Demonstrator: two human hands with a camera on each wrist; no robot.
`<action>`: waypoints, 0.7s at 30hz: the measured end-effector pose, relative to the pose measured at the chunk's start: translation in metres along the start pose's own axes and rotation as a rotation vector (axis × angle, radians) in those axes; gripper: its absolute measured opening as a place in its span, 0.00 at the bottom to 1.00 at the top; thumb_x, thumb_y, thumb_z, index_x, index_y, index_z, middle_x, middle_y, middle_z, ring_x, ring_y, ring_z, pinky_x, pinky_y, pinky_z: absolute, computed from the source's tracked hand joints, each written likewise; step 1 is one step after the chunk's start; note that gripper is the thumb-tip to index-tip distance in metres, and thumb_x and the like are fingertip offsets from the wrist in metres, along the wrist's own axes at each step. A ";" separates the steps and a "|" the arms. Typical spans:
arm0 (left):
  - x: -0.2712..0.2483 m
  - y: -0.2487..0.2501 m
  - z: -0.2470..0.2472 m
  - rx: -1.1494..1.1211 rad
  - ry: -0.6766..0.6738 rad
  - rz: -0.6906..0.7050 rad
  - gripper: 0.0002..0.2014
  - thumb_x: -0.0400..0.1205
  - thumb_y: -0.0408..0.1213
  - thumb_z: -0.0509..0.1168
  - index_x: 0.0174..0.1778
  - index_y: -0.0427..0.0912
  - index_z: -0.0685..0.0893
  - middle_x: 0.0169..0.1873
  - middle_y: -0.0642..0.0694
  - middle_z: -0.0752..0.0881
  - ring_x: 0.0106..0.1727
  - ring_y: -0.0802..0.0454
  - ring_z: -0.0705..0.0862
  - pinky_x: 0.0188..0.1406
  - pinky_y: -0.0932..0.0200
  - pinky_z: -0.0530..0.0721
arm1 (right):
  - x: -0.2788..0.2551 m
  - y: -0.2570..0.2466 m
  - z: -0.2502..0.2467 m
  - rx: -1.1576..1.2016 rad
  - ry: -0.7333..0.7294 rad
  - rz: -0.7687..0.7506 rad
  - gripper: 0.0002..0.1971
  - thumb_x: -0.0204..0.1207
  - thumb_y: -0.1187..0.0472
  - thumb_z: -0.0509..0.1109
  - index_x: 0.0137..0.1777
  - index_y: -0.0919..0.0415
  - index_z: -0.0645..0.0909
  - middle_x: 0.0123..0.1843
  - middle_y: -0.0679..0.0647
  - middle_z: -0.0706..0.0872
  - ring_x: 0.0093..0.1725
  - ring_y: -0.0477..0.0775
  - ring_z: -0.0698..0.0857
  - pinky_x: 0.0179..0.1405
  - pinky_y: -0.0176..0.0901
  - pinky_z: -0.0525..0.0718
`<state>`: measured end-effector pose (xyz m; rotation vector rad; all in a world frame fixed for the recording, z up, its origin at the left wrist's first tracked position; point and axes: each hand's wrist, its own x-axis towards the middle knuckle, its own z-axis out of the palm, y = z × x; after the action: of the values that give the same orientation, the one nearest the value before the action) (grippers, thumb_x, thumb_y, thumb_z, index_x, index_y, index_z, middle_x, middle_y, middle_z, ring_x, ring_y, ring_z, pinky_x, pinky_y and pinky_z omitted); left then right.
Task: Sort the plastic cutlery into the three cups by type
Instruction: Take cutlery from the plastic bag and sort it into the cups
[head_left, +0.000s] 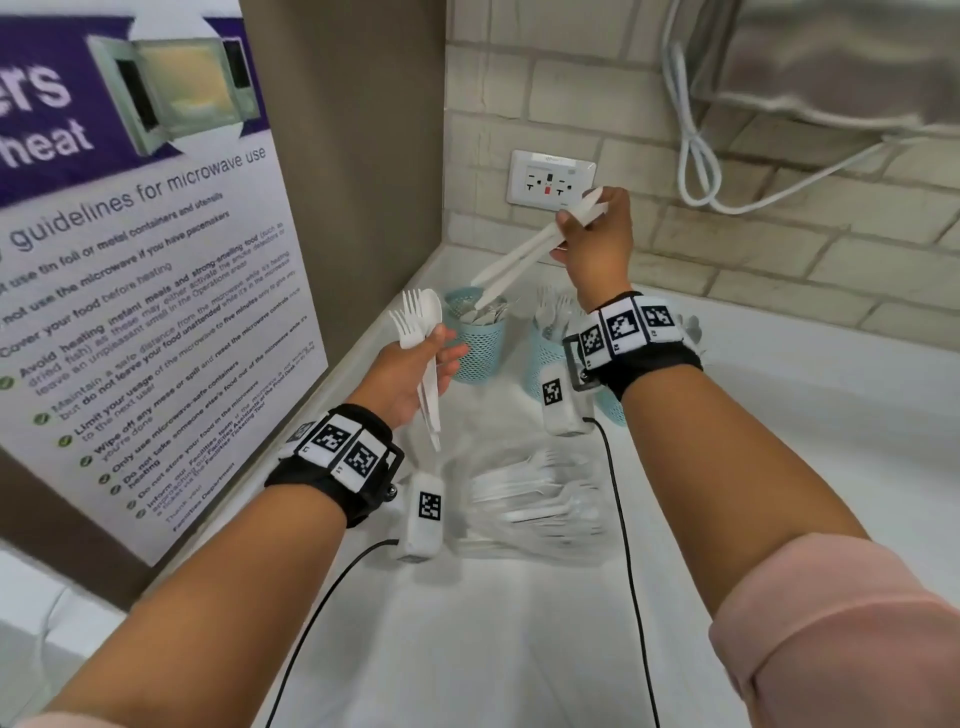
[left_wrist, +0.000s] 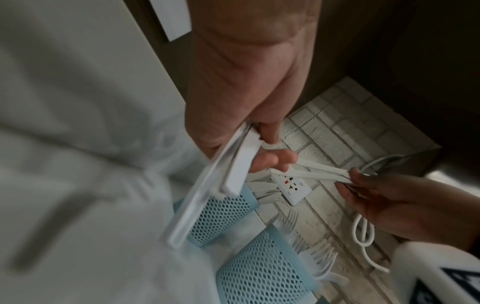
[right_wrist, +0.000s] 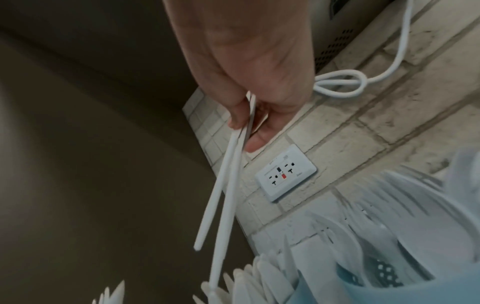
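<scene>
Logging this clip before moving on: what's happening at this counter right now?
A person is sorting white plastic cutlery into blue mesh cups. The right hand holds two knives, tips angled down over the left cup. The left hand grips a mixed bunch of forks and a spoon. A second cup already holds forks; unsorted cutlery lies on the counter.

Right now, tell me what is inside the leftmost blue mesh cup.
The leftmost blue mesh cup holds white plastic pieces whose flat ends show at its rim; they look like knives. The right hand holds two knives tip-down over it. The cup's mesh wall hides its lower contents.
</scene>
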<state>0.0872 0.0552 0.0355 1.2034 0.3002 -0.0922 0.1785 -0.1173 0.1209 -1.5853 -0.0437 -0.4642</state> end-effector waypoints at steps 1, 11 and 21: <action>0.001 -0.001 0.000 0.006 0.001 -0.003 0.09 0.85 0.43 0.60 0.49 0.44 0.83 0.41 0.50 0.88 0.23 0.65 0.83 0.23 0.71 0.81 | 0.001 0.003 0.005 -0.031 0.015 -0.018 0.11 0.77 0.70 0.66 0.54 0.59 0.67 0.53 0.57 0.81 0.52 0.58 0.85 0.44 0.51 0.89; 0.010 -0.002 -0.005 -0.072 0.019 -0.095 0.04 0.82 0.32 0.64 0.51 0.39 0.81 0.24 0.51 0.86 0.20 0.61 0.77 0.19 0.69 0.75 | -0.003 0.037 0.034 -0.364 -0.108 -0.119 0.16 0.82 0.70 0.57 0.69 0.67 0.66 0.52 0.60 0.83 0.45 0.50 0.80 0.35 0.33 0.75; 0.005 -0.004 -0.005 -0.165 -0.154 -0.150 0.09 0.84 0.28 0.53 0.52 0.39 0.79 0.36 0.47 0.88 0.27 0.59 0.78 0.22 0.68 0.75 | -0.018 0.060 0.049 -1.170 -0.544 -0.100 0.19 0.85 0.56 0.48 0.63 0.64 0.77 0.61 0.65 0.81 0.67 0.67 0.71 0.62 0.52 0.73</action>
<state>0.0897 0.0588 0.0287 1.0030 0.2577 -0.2843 0.1936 -0.0704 0.0588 -2.8399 -0.3109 -0.0815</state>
